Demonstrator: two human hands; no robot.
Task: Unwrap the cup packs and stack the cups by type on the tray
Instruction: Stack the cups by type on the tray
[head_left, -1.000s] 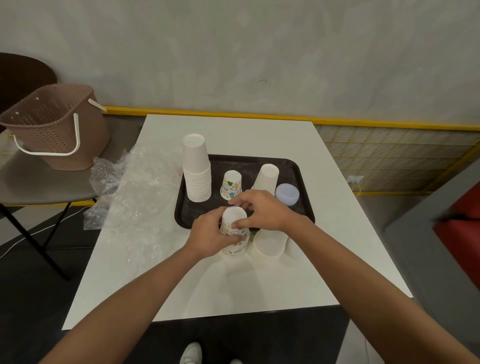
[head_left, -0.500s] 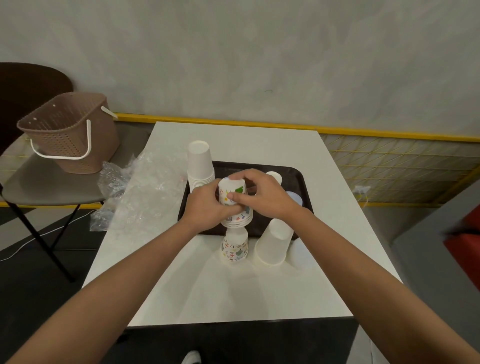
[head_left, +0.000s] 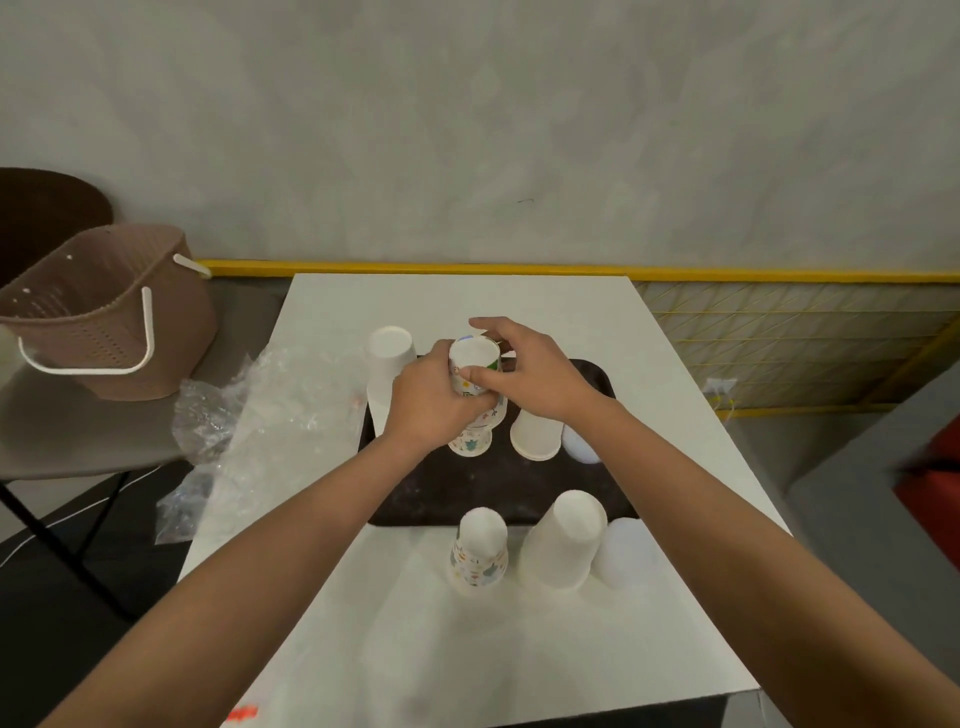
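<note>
- Two hands, both mine, hold one short stack of printed cups (head_left: 474, 364), upside down, above the far half of the black tray (head_left: 519, 493).
- My left hand (head_left: 426, 400) wraps the stack from the left, fingers curled round its side.
- My right hand (head_left: 530, 374) pinches the upper part from the right, thumb on the near face, with one finger reaching over the far side.
- Right beneath the stack a single printed cup (head_left: 472, 441) stands upside down on the tray. I cannot tell whether the stack's rim touches it.
- A tall white stack (head_left: 390, 374) stands at the tray's far left corner, just beside my left hand.
- On the tray to the right of the single printed cup sit a white cup (head_left: 535, 434) and, touching it, a pale bluish cup (head_left: 579, 444), both upside down.
- Off the tray, on the white table (head_left: 467, 649) near me, three more stand upside down in a row: a printed pile (head_left: 479, 556), a larger white pile (head_left: 563, 540) and a cloudy clear cup (head_left: 623, 551).
- Crumpled clear wrap (head_left: 260, 410) lies over the table's left edge.
- A brown basket (head_left: 104, 312) with a white handle sits on a side surface to the left.
</note>
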